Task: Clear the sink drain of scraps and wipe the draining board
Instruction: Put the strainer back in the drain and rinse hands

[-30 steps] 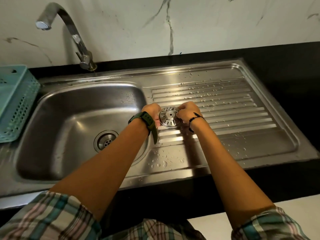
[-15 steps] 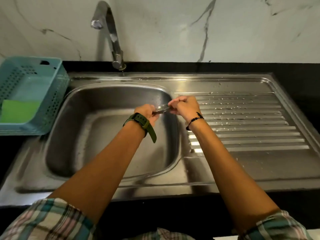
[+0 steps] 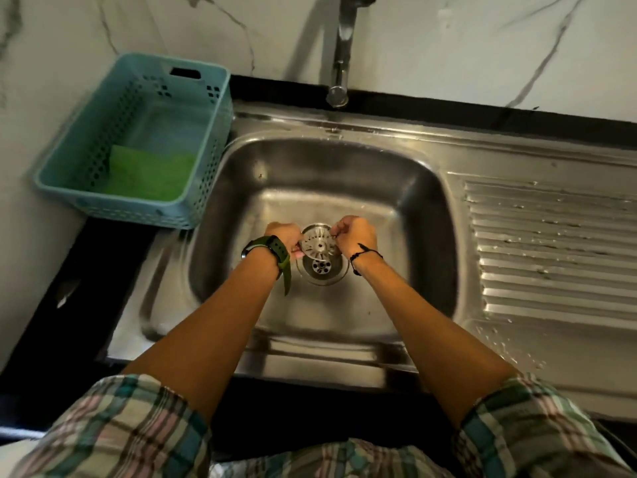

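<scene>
Two hands are closed on one small part: the round slotted drain strainer (image 3: 319, 243) is pinched at its left rim by the left hand (image 3: 282, 236) and at its right rim by the right hand (image 3: 353, 234), fingers curled in on both sides. It is held tilted, its slotted face turned up toward the camera, just above the open drain (image 3: 322, 267) in the middle of the sink basin (image 3: 413, 201); no contact between the two can be made out. A grip from both sides is judged to be used so that the strainer can be kept level enough to be lined up with the drain hole and seated squarely. No scraps can be made out on the strainer or in the drain, though the detail is small.

Water drops are seen lying across the ribbed draining board (image 3: 551, 243) toward the sink's right edge, so the wiping appears not yet done. A green cloth (image 3: 151, 175) is kept in the blue basket (image 3: 213, 160) just beside the sink's left rear corner, within reach for that step. The tap (image 3: 341, 56) is mounted at the rear edge, over the basin.
</scene>
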`<state>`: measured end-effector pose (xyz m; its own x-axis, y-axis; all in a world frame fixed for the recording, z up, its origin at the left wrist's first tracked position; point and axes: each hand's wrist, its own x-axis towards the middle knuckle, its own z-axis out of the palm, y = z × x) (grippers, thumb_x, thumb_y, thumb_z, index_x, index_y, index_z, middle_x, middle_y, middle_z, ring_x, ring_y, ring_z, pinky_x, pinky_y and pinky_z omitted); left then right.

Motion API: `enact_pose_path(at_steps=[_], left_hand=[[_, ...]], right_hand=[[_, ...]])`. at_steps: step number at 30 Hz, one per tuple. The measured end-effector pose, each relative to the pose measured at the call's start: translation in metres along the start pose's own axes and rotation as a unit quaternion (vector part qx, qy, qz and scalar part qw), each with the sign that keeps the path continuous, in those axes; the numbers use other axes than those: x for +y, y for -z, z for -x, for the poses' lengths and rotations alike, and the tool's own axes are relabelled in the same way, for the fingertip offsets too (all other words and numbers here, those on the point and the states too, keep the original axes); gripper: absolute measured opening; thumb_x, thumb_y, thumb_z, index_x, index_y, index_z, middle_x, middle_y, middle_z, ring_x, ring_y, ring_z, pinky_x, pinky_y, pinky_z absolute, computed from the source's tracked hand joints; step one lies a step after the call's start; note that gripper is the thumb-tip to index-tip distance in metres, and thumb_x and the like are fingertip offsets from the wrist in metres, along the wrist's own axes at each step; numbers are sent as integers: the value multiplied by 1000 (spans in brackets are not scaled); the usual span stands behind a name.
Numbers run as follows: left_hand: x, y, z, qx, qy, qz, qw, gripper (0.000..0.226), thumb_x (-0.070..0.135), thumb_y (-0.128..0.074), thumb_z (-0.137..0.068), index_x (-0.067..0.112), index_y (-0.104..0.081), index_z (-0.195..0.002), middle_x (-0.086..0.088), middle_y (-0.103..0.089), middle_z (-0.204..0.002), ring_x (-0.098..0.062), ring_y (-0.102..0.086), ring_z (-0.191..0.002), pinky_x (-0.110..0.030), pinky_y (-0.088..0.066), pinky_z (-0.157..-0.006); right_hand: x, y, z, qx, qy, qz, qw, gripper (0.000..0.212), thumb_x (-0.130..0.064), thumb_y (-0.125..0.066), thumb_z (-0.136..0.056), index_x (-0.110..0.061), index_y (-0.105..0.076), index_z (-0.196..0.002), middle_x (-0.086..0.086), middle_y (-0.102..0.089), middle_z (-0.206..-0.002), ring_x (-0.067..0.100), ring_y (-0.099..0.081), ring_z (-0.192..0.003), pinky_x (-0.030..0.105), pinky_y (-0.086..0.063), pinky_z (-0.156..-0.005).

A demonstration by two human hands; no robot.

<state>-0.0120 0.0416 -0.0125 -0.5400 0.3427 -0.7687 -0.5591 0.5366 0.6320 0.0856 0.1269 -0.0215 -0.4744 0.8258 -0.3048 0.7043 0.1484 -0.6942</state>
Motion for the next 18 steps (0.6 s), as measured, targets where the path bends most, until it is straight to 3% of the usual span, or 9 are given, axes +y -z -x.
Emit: enact_pose_path(at_steps=[2, 5, 7, 9, 12, 14, 15, 17, 18], left_hand=[[-7, 4, -9, -4, 23, -15, 1000, 28, -1, -39, -90, 8, -47, -64, -8, -49, -66, -17, -48, -57, -24, -46, -45], [-17, 1, -21, -21, 50, -23, 998, 27, 4, -36, -93, 11, -48, -69, -7, -48, -73, -21, -52, -65, -27, -47, -63], [-24, -9, -25, -9, 64, 15, 998, 30, -1, -33, -92, -10, -58, -106, -27, -59, -91, -44, -58, -104, -40, -51, -91], [-27, -16, -32, 3, 87, 55, 995, 41, -6, -31, -89, -17, -42, -127, -42, -53, -117, -47, -42, -126, -47, -38, -104], [-31, -22, -39, -6, 78, 44, 996, 39, -3, -33, -90, -14, -45, -126, -31, -44, -138, -41, -46, -127, -43, -48, -94], [-32, -21, -42, 13, 81, 54, 995, 34, -6, -31, -89, -15, -54, -111, -33, -45, -137, -39, -54, -117, -32, -50, -66], [-32, -21, -40, 2, 84, 57, 995, 32, -4, -32, -90, -13, -56, -108, -33, -43, -138, -38, -54, -115, -31, -46, -64], [-32, -22, -40, -12, 81, 60, 995, 37, -1, -35, -91, -13, -48, -123, -31, -41, -141, -40, -47, -126, -34, -51, -75], [-31, -21, -39, -16, 85, 65, 994, 39, -3, -35, -90, -15, -45, -125, -34, -41, -138, -44, -45, -125, -29, -53, -65]], right_hand=[[5, -14, -5, 3, -9, 45, 999, 25, 3, -52, -81, -6, -74, -86, 15, -74, -98, 31, -65, -98, 36, -54, -89], [20, -32, -14, -1, -25, 95, 995, 23, -1, -55, -81, -7, -75, -92, 17, -73, -102, 34, -63, -101, 36, -53, -90], [30, -40, -19, 1, -44, 105, 993, 25, -1, -53, -83, -8, -74, -94, 16, -71, -106, 34, -63, -102, 35, -52, -91], [37, -44, -24, -3, -51, 118, 992, 26, -1, -51, -85, -8, -72, -98, 16, -70, -110, 33, -62, -105, 35, -50, -92], [44, -50, -25, -26, -29, 157, 987, 26, -2, -51, -86, -5, -69, -104, 19, -63, -118, 37, -59, -107, 37, -48, -94], [47, -53, -25, -41, -18, 180, 983, 26, -1, -51, -85, -2, -68, -106, 20, -53, -123, 40, -58, -103, 37, -47, -93], [49, -55, -24, -48, -14, 193, 980, 27, -1, -51, -86, -1, -67, -107, 20, -50, -125, 40, -58, -103, 37, -47, -94], [52, -59, -24, -59, -2, 220, 974, 28, -1, -49, -87, 0, -65, -110, 20, -48, -127, 39, -56, -107, 37, -45, -97], [53, -61, -23, -65, 7, 235, 970, 29, -2, -49, -87, 0, -64, -111, 20, -48, -128, 38, -52, -111, 36, -44, -99]])
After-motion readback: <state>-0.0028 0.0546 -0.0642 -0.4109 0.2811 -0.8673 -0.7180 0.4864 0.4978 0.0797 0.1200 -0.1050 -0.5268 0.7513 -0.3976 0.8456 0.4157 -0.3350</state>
